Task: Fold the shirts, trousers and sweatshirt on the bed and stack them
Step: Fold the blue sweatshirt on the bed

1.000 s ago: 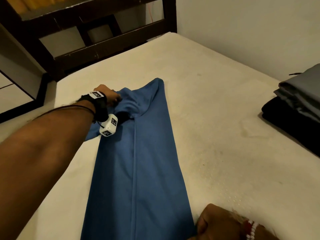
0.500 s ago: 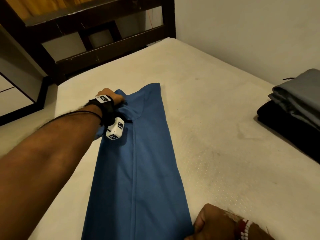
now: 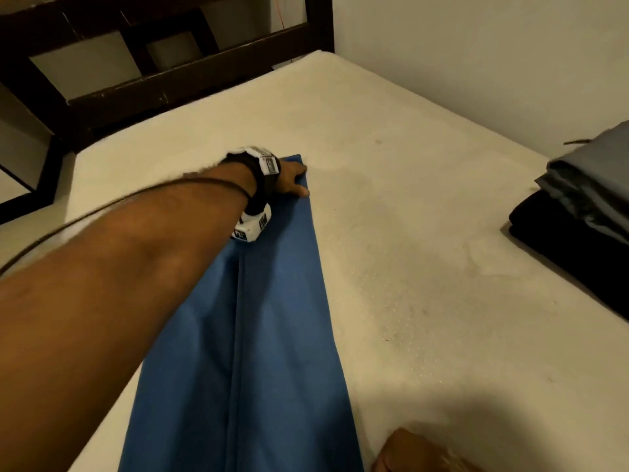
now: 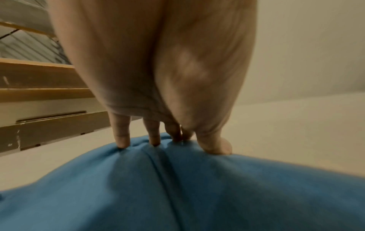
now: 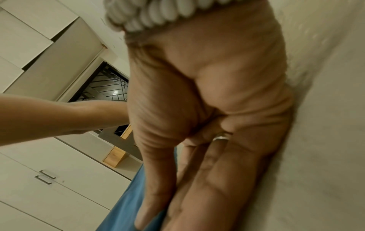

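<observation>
Blue garment (image 3: 272,335) under left hand (image 4: 168,78), fingertips (image 4: 122,142) only wrist-visible.

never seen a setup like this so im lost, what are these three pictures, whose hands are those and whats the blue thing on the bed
No machine here: a person wears three cameras, one on the head and one on each wrist.

The head view looks down at a bed. A long blue garment, folded into a narrow strip, lies on it. A stack of folded grey and black clothes sits at the right.

The left wrist view looks along the left hand. Its straight fingers press the far end of the blue cloth flat.

The right wrist view shows the right hand at the near end. Its thumb and fingers pinch the blue edge.

The white blocks on the left wrist are that camera's mount.
</observation>
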